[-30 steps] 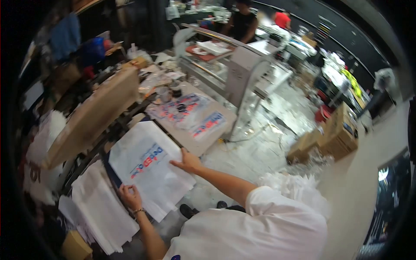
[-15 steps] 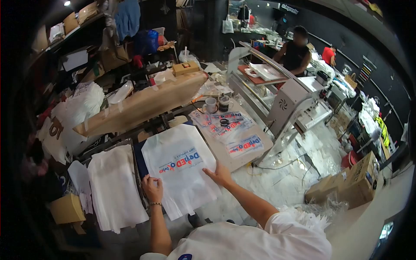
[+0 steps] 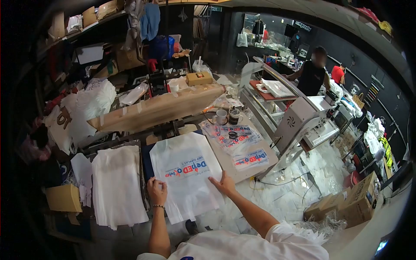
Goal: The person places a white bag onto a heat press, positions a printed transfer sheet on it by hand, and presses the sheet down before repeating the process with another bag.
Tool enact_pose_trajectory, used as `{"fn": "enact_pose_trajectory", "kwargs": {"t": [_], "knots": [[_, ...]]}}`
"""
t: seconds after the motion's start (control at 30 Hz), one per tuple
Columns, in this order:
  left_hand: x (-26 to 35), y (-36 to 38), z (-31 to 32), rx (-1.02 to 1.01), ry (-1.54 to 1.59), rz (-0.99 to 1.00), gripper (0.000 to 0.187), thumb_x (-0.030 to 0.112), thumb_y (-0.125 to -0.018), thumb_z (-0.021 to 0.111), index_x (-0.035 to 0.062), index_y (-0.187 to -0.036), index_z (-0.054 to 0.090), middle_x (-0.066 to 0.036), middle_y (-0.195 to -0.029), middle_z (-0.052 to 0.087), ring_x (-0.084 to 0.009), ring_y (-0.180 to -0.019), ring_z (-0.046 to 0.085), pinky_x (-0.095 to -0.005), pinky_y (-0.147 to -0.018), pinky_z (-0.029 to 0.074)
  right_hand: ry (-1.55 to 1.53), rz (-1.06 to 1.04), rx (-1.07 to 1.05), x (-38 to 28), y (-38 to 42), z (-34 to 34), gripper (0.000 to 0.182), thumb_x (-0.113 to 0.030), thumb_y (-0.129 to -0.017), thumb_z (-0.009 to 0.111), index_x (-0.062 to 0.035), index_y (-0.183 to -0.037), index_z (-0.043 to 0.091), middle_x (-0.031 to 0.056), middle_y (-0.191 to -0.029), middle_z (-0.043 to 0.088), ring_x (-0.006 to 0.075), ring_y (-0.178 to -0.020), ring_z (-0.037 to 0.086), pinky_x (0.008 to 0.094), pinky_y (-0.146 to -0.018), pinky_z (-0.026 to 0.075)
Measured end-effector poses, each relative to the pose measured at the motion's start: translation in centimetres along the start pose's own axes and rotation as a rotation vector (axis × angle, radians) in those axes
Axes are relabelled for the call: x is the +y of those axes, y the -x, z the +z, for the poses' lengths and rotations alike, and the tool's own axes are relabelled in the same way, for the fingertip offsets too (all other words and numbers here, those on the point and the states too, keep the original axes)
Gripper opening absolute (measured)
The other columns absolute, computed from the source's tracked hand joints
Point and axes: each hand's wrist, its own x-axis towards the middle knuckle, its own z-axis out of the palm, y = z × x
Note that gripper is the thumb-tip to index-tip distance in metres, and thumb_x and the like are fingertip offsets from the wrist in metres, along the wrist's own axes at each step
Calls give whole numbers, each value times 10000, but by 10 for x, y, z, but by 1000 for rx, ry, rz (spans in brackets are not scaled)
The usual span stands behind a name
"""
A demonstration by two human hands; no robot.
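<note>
A white cloth panel with blue and red "DepED" lettering lies in front of me over a dark blue pad, its lower end reaching past the front edge. My left hand, wearing a bead bracelet, has its curled fingers closed at the panel's left edge. On the opposite edge, my right hand grips with the thumb on top; its other fingers are partly hidden. A stack of plain white cloth sits to the left. Printed transfer sheets rest on the board at right, with black scissors on them.
Two mugs stand behind the sheets. A long brown-covered press plate spans the back. A grey machine is at right, with a person behind it. Cardboard boxes and plastic wrap lie on the floor.
My view has tilted up and shifted left, so the scene sits lower and farther right. Both hands stay at the panel's edges, and the panel is slightly straighter.
</note>
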Motion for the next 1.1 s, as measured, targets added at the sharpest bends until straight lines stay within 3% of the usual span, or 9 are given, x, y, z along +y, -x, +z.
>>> {"fn": "enact_pose_trajectory", "kwargs": {"t": [0.17,0.3,0.47,0.73,0.83,0.9,0.97,1.03,1.1], "knots": [[0,0,-3,12,73,23,193,89,-745,776,49,-839,612,-212,-1172,602,-432,-1181,553,-528,-1017,436,-6,19,-34,0,2,-4,959,-758,-786,671,91,-1201,510,303,-916,691,464,-899,690,505,-780,540],[-6,2,2,-26,64,3,196,75,-744,781,53,-840,612,-205,-1145,597,-411,-1149,559,-514,-1002,438,35,62,60,6,5,2,969,-764,-797,658,85,-1236,497,288,-937,695,456,-902,688,501,-780,541],[-10,0,4,-63,40,-20,180,110,-793,768,43,-846,610,-200,-1182,590,-397,-1212,532,-527,-1035,413,-8,-83,67,4,4,1,961,-768,-826,624,73,-1264,473,302,-1019,681,458,-951,671,515,-826,529],[-2,-2,-3,-58,-44,14,173,122,-797,768,42,-858,626,-199,-1162,596,-383,-1203,549,-513,-1022,442,-12,-9,3,3,3,2,934,-761,-826,627,54,-1252,468,322,-1016,673,474,-963,670,526,-833,527],[27,-9,-4,-242,-107,-119,262,132,-780,781,39,-969,625,-247,-1288,562,-417,-1263,510,-534,-1057,400,-12,-31,34,4,1,1,942,-759,-826,627,65,-1250,461,328,-1009,673,475,-958,671,528,-825,528],[71,-9,13,-190,-74,67,417,135,-777,784,17,-1138,614,-298,-1364,518,-449,-1327,466,-548,-1111,365,-11,-32,17,3,3,-1,940,-761,-823,626,63,-1245,460,339,-1008,672,480,-949,672,531,-818,531],[109,8,38,-316,93,193,649,207,-820,770,21,-1393,527,-335,-1476,417,-457,-1427,361,-555,-1186,284,-2,-17,-4,1,5,-2,937,-757,-827,625,71,-1235,461,348,-1004,667,484,-951,670,536,-819,529],[155,19,31,-565,54,351,728,419,-913,666,42,-1497,449,-257,-1580,344,-447,-1489,263,-593,-1194,230,10,-20,-4,0,5,-2,936,-757,-839,609,66,-1260,461,338,-1019,671,488,-959,667,537,-831,525],[143,40,32,-599,-21,386,714,421,-931,647,37,-1498,443,-244,-1599,322,-458,-1490,257,-610,-1187,227,22,-23,-8,7,3,3,936,-756,-851,594,62,-1286,462,327,-1034,674,491,-968,664,538,-842,521]]}}
